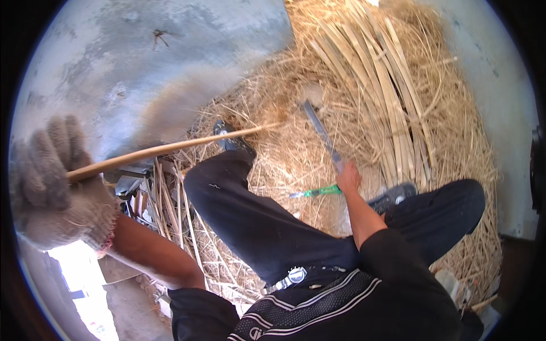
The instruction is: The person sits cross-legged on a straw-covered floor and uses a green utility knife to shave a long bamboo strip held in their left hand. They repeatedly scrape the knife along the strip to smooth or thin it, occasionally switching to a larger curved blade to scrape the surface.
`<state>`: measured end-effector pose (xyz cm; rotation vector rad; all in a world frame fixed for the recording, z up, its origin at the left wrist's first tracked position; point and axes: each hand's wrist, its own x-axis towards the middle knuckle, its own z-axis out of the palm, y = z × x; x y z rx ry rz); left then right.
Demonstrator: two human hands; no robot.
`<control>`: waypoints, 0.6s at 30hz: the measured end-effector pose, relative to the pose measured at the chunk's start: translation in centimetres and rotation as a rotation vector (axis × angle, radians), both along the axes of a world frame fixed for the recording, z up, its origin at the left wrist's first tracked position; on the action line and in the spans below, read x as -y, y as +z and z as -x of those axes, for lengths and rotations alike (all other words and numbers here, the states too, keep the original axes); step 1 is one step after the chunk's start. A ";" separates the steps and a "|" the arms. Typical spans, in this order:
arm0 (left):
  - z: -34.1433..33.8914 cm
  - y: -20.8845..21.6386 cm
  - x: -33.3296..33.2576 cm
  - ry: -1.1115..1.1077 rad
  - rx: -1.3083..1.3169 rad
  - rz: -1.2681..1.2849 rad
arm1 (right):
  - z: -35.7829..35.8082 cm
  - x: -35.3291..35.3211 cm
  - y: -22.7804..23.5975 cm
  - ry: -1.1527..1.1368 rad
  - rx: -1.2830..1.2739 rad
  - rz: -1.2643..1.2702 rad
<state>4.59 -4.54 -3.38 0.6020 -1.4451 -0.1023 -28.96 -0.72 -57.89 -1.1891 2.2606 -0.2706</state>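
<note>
My left hand (54, 182), in a thick grey knitted glove, is raised at the far left and closed around a long, thin bamboo strip (165, 149). The strip slants across in front of me, its far end over the shavings near the middle. My bare right hand (348, 178) grips the handle of a long, straight-bladed knife (321, 131), blade pointing away and slightly left. Beside that hand is a green-handled tool (323, 191), its narrow tip pointing left; whether the hand touches it, I cannot tell.
A bundle of split strips (392, 108) lies at the far right on a thick layer of shavings (273, 176). My bent legs (244, 199) spread on both sides. A grey wall (193, 51) stands at far left, a pale panel (495, 113) at right. More strips (165, 204) lie under my left arm.
</note>
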 end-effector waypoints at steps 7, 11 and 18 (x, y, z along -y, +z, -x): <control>-0.2 2.3 0.1 -0.514 -0.125 -0.286 | 2.8 3.1 8.9 0.231 -0.065 -0.086; 3.9 2.0 1.3 0.007 -0.332 -0.130 | 4.8 6.0 16.8 0.164 0.132 -0.314; 4.0 2.3 2.6 0.279 -0.389 -0.106 | 1.4 3.0 28.9 0.352 0.167 -0.051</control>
